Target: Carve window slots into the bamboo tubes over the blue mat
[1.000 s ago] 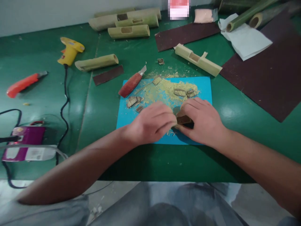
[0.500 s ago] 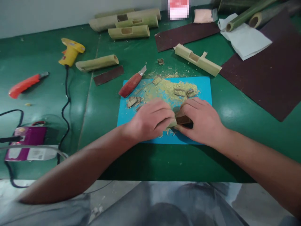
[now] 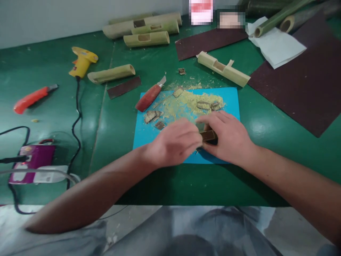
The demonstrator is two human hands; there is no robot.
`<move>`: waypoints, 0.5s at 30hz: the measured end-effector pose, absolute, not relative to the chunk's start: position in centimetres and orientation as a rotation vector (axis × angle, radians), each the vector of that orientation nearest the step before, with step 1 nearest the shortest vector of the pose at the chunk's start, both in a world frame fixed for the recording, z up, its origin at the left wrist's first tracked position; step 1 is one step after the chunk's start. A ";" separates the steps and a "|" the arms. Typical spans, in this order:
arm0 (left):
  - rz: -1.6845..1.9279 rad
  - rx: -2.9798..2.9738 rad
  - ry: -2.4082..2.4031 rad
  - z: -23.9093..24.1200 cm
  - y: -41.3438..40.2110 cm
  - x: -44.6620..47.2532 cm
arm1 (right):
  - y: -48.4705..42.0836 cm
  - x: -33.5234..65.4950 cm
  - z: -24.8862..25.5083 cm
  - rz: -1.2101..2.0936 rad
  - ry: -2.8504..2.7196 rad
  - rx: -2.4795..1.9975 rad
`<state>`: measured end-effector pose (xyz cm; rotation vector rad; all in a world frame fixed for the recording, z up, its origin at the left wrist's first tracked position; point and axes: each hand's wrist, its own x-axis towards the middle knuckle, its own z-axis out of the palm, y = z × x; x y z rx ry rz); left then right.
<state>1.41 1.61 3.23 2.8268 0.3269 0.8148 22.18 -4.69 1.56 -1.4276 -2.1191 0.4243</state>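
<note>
Over the blue mat [image 3: 144, 135], my left hand [image 3: 178, 142] is closed, knuckles up, its fingertips meeting the right hand's. The pale bamboo piece seen in its grip a moment earlier is now mostly hidden under the fingers. My right hand [image 3: 226, 137] curls thumb and fingers around a small folded piece of dark brown sandpaper [image 3: 209, 135] with pale dusty edges. Pale bamboo dust [image 3: 191, 101] and worn sandpaper scraps [image 3: 152, 116] lie just beyond the hands. A red-handled knife [image 3: 149, 97] rests across the mat's upper left corner.
Cut bamboo tubes [image 3: 146, 39] line the back, and a notched one [image 3: 223, 69] lies right of centre. Large sandpaper sheets [image 3: 298, 89] cover the right. At left are a yellow glue gun [image 3: 82, 64], a red utility knife [image 3: 33, 99] and a purple power strip [image 3: 37, 156] with cables.
My left hand has shifted slightly right and down, covering the bamboo piece and uncovering a sandpaper scrap. The right hand stays nearly in place. The whole view has shifted slightly.
</note>
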 end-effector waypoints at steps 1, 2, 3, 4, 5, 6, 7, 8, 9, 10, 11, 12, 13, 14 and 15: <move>0.790 2.840 0.304 3.3 1.6 1.4 | -4.7 22.2 1.6 0.423 -2.128 -1.423; 0.780 2.840 0.310 3.3 1.6 1.4 | -4.7 22.2 1.6 0.418 -2.133 -1.424; 0.788 2.826 0.345 3.4 1.5 1.4 | -4.7 22.2 1.6 0.409 -2.134 -1.427; 0.797 2.810 0.388 3.4 1.5 1.4 | -4.7 22.2 1.6 0.399 -2.131 -1.429; 0.801 2.800 0.414 3.4 1.6 1.4 | -4.7 22.1 1.6 0.389 -2.130 -1.423; 0.793 2.801 0.406 3.4 1.6 1.5 | -4.7 22.1 1.6 0.381 -2.130 -1.415; 0.774 2.808 0.387 3.4 1.6 1.5 | -4.6 22.1 1.6 0.375 -2.131 -1.406; 0.764 2.813 0.369 3.4 1.6 1.5 | -4.6 22.1 1.6 0.372 -2.132 -1.400; 0.774 2.810 0.367 3.4 1.5 1.5 | -4.6 22.1 1.6 0.371 -2.129 -1.402; 0.794 2.798 0.378 3.4 1.5 1.5 | -4.6 22.1 1.6 0.373 -2.127 -1.408; 0.814 2.782 0.389 3.4 1.5 1.4 | -4.6 22.1 1.6 0.377 -2.126 -1.414; 0.816 2.774 0.385 3.4 1.5 1.4 | -4.6 22.1 1.6 0.378 -2.127 -1.416; 0.809 2.771 0.372 3.4 1.5 1.4 | -4.6 22.1 1.6 0.375 -2.129 -1.414; 0.796 2.773 0.365 3.4 1.5 1.3 | -4.6 22.1 1.6 0.373 -2.131 -1.412; 0.787 2.774 0.371 3.4 1.5 1.3 | -4.6 22.1 1.6 0.372 -2.132 -1.412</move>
